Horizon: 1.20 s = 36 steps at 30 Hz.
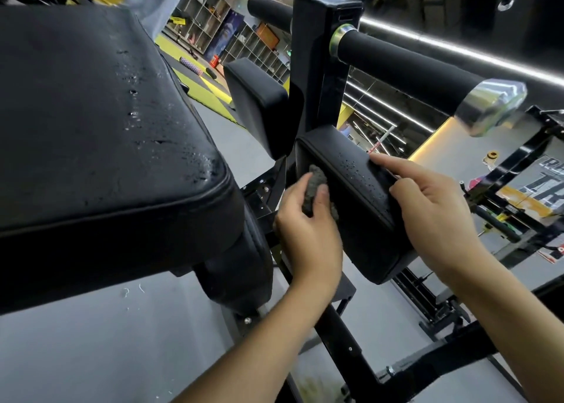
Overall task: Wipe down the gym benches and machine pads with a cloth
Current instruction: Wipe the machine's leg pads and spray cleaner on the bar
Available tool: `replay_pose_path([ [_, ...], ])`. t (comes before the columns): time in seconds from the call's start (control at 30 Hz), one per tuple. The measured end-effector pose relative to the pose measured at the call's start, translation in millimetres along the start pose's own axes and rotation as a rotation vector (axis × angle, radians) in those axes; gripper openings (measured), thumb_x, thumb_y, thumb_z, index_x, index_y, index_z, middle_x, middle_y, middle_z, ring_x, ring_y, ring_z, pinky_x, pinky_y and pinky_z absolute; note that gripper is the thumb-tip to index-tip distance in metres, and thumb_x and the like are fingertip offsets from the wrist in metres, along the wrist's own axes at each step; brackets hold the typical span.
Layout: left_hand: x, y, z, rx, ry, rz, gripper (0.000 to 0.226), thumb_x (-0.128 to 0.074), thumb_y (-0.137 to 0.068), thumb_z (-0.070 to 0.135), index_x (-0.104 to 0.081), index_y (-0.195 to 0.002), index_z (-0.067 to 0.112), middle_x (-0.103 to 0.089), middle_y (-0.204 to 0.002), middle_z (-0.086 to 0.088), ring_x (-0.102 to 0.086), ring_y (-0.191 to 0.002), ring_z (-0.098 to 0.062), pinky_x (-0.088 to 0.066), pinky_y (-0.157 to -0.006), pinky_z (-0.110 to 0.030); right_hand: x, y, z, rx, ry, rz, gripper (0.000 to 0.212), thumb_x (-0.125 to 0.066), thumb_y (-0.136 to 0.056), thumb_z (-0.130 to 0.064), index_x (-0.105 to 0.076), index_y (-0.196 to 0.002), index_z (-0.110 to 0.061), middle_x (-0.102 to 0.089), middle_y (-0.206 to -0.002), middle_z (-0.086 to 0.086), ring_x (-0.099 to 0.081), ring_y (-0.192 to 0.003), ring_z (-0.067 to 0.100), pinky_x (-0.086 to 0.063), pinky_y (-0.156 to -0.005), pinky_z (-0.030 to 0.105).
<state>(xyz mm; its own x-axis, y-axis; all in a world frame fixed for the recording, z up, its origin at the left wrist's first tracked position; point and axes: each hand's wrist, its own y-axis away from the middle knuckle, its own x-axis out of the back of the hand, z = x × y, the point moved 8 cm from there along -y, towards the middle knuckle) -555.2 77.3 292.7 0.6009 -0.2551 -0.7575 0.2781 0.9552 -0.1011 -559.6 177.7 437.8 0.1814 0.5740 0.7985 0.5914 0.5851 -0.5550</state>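
Wiping looks barely begun: the left hand (305, 231) grips a bunched grey cloth (314, 189) against the small machine pad's (366, 219) left edge, the right hand (433, 210) clasps its opposite edge, and unwiped droplets bead it and the large bench pad (106, 112).

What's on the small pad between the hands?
Droplets speckle the pad. The right hand grips its upper edge; the left hand holds a grey cloth against its left side. Whatever lies under the cloth and fingers is covered.
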Motion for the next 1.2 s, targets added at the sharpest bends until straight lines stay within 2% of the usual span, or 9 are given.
replay_pose_path([
  [0.07, -2, -18, -8, 0.074, 0.038, 0.067, 0.025, -0.062, -0.096, 0.007, -0.07, -0.119, 0.005, -0.071, -0.111, -0.004, -0.066, -0.106, -0.015, -0.051, -0.097, -0.031, 0, 0, 0, 0.003, -0.003, 0.0, 0.054, -0.034, -0.082, -0.027, -0.064, -0.125, -0.039, -0.063, -0.111, -0.019, -0.055, -0.106, 0.005, -0.047, -0.089, 0.03],
  [0.23, 4, 25, 4, -0.009, -0.001, -0.029, 0.027, -0.064, -0.096, 0.009, -0.07, -0.121, 0.012, -0.07, -0.113, 0.006, -0.065, -0.106, -0.004, -0.048, -0.094, -0.016, 1, 0, -1, 0.011, -0.003, -0.004, 0.055, -0.034, -0.081, -0.027, -0.064, -0.127, -0.035, -0.061, -0.113, -0.019, -0.053, -0.107, 0.002, -0.044, -0.084, 0.02],
  [0.4, -4, -17, -15, 0.038, -0.009, 0.04, 0.023, -0.061, -0.096, 0.009, -0.072, -0.116, 0.008, -0.072, -0.109, -0.003, -0.066, -0.105, -0.015, -0.052, -0.096, -0.037, 3, -2, 2, 0.012, 0.002, 0.018, 0.044, -0.04, -0.093, -0.016, -0.065, -0.123, -0.038, -0.058, -0.101, -0.032, -0.053, -0.089, -0.013, -0.038, -0.071, 0.009],
  [0.57, 3, 25, -7, 0.007, 0.017, -0.038, 0.026, -0.064, -0.096, 0.012, -0.071, -0.121, 0.014, -0.072, -0.111, 0.006, -0.066, -0.105, -0.007, -0.052, -0.096, -0.028, 3, -3, 5, 0.042, 0.003, 0.02, 0.046, -0.04, -0.094, -0.01, -0.065, -0.124, -0.035, -0.055, -0.101, -0.035, -0.053, -0.09, -0.012, -0.039, -0.073, 0.015],
  [0.67, -3, -3, -23, 0.052, 0.029, 0.02, 0.023, -0.062, -0.094, 0.01, -0.072, -0.115, 0.008, -0.074, -0.105, -0.004, -0.069, -0.101, -0.02, -0.054, -0.094, -0.041, 4, -3, 5, 0.054, 0.034, 0.041, 0.048, -0.039, -0.091, -0.014, -0.066, -0.123, -0.038, -0.054, -0.099, -0.04, -0.051, -0.086, -0.021, -0.034, -0.065, 0.006],
  [0.77, -5, -16, -26, 0.075, 0.0, 0.067, 0.023, -0.059, -0.097, 0.01, -0.071, -0.117, 0.007, -0.073, -0.108, -0.003, -0.067, -0.104, -0.018, -0.054, -0.095, -0.039, 3, -3, 4, 0.06, 0.047, 0.045, 0.047, -0.038, -0.091, -0.017, -0.066, -0.124, -0.037, -0.059, -0.104, -0.031, -0.051, -0.086, -0.019, -0.034, -0.065, 0.007],
  [0.9, -1, 24, -25, 0.05, 0.013, -0.065, 0.025, -0.061, -0.097, 0.01, -0.07, -0.121, 0.011, -0.072, -0.113, 0.004, -0.066, -0.107, -0.009, -0.051, -0.096, -0.026, 3, 0, 3, 0.086, 0.019, 0.082, 0.053, -0.035, -0.082, -0.024, -0.067, -0.123, -0.033, -0.066, -0.106, -0.018, -0.053, -0.081, -0.015, -0.034, -0.062, 0.005],
  [1.07, -10, -19, -46, 0.123, 0.016, 0.014, 0.022, -0.057, -0.096, 0.005, -0.073, -0.111, 0.009, -0.074, -0.1, -0.002, -0.069, -0.097, -0.017, -0.056, -0.091, -0.039, 4, 3, 3, 0.118, -0.016, 0.13, 0.05, -0.039, -0.08, -0.019, -0.071, -0.117, -0.029, -0.068, -0.114, -0.016, -0.057, -0.092, -0.008, -0.038, -0.073, -0.002],
  [1.2, -7, 14, -47, 0.107, 0.04, -0.109, 0.023, -0.059, -0.097, 0.014, -0.071, -0.116, 0.011, -0.073, -0.107, 0.0, -0.068, -0.102, -0.013, -0.055, -0.093, -0.033, 4, 3, 4, 0.111, -0.018, 0.128, 0.049, -0.039, -0.081, -0.019, -0.072, -0.116, -0.028, -0.069, -0.114, -0.014, -0.055, -0.093, -0.007, -0.038, -0.071, -0.002],
])
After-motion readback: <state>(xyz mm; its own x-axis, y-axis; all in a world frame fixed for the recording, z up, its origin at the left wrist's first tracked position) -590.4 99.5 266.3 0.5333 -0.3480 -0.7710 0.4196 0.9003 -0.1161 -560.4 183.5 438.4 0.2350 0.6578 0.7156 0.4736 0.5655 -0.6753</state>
